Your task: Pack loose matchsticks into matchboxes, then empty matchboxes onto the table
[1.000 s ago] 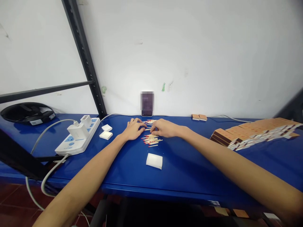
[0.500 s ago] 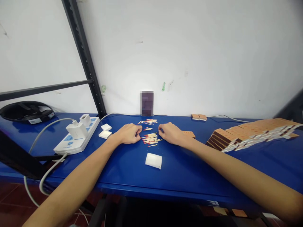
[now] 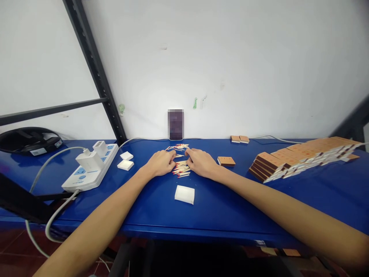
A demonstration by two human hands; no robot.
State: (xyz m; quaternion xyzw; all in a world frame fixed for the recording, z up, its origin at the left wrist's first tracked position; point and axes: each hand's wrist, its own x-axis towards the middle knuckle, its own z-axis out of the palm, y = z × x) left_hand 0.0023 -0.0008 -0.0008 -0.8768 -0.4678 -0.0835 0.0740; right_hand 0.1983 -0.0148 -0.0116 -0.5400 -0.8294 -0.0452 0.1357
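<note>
Loose red-tipped matches lie in two heaps on the blue table, a nearer pile (image 3: 181, 168) and a farther pile (image 3: 179, 146). Between these piles is a small bunch of matches (image 3: 179, 156). My left hand (image 3: 161, 162) has its fingers curled in at the left end of that bunch. My right hand (image 3: 200, 162) closes at the right end, thumb and forefinger together. The fingertips are partly hidden, so their exact hold is hard to see. In front of the nearer pile lies a white matchbox tray (image 3: 184, 194).
Two white trays (image 3: 125, 165) lie left, beside a power strip (image 3: 92, 169) with plugs and cables. Right are a matchbox (image 3: 226, 161) and a long stack of matchboxes (image 3: 302, 157). Two more matchboxes (image 3: 240, 139) and a pixelated phone (image 3: 176, 125) are at the wall.
Both hands have drawn closer together, onto the ends of the small middle bunch of matches. The whole view has shifted slightly, and the matchbox behind my right wrist shows more fully.
</note>
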